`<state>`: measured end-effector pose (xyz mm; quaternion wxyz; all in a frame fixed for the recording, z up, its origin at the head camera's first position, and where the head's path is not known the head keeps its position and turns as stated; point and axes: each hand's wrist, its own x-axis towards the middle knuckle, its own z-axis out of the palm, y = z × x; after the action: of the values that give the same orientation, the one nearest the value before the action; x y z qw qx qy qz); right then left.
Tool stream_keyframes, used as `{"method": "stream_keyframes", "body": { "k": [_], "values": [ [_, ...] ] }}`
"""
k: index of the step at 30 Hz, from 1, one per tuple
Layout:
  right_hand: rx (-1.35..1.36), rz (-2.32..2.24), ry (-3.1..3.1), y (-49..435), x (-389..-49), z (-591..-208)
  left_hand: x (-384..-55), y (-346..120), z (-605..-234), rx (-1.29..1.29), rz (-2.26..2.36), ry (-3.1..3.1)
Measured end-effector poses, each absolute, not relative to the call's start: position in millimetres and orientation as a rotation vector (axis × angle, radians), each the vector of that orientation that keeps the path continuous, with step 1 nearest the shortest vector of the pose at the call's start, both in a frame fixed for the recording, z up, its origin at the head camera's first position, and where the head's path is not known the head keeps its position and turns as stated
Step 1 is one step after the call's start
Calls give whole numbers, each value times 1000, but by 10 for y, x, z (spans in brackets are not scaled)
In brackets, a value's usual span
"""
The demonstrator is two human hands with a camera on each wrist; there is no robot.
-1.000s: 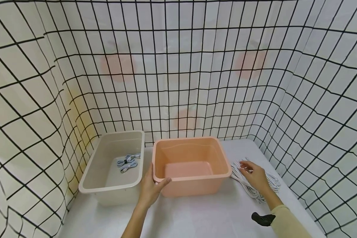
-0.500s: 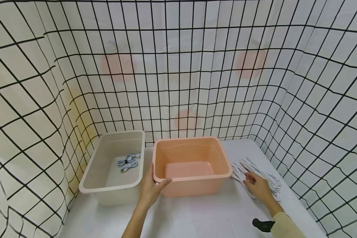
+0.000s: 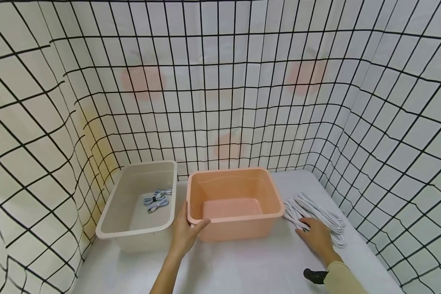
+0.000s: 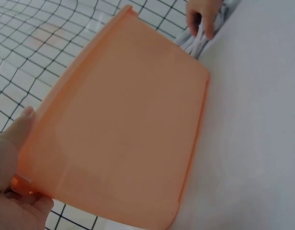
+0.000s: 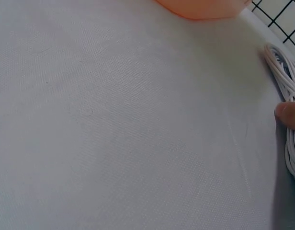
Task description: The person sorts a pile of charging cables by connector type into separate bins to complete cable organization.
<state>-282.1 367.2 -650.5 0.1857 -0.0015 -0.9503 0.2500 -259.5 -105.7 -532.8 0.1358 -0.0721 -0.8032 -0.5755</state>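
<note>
My left hand (image 3: 183,239) grips the front left corner of an orange plastic tub (image 3: 235,230), thumb over the rim. In the left wrist view that tub (image 4: 119,124) fills the middle, with fingers (image 4: 39,203) hooked under its rim. To the tub's right lies a coiled bundle of white cables (image 3: 328,218) on the table. My right hand (image 3: 319,239) is at the bundle's near left side and pinches some strands between thumb and fingers. Only its thumb (image 5: 289,115) shows in the right wrist view, pressed against the white cables (image 5: 293,153).
A beige tub (image 3: 143,243) stands left of the orange one, with small bundled grey-blue cables (image 3: 157,202) inside. Black wire mesh (image 3: 224,108) encloses the white table (image 3: 242,269) at the back and both sides. A black strap end (image 3: 315,277) sticks out by the right sleeve.
My right hand has come down and toward me from above the white cables and now pinches strands at their near side. The left hand keeps its hold on the orange tub.
</note>
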Motion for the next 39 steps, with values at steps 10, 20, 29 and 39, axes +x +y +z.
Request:
{"method": "stream_keyframes", "body": {
  "k": [10, 20, 29, 39],
  "values": [
    [-68, 667, -2594, 3562, -2827, -6539, -2584, -1093, -5363, -197, -1672, -2330],
    [-188, 809, -2690, 3545, -2774, -6398, -2596, -1064, -5364, -208, -1705, -2323],
    [-106, 1072, -2693, 3643, -2840, -6153, -2615, -1078, -5333, -216, -1708, -2308],
    [-87, 1089, -2689, 3774, -2902, -6037, -2620, -1071, -5330, -191, -1757, -2303]
  ]
}}
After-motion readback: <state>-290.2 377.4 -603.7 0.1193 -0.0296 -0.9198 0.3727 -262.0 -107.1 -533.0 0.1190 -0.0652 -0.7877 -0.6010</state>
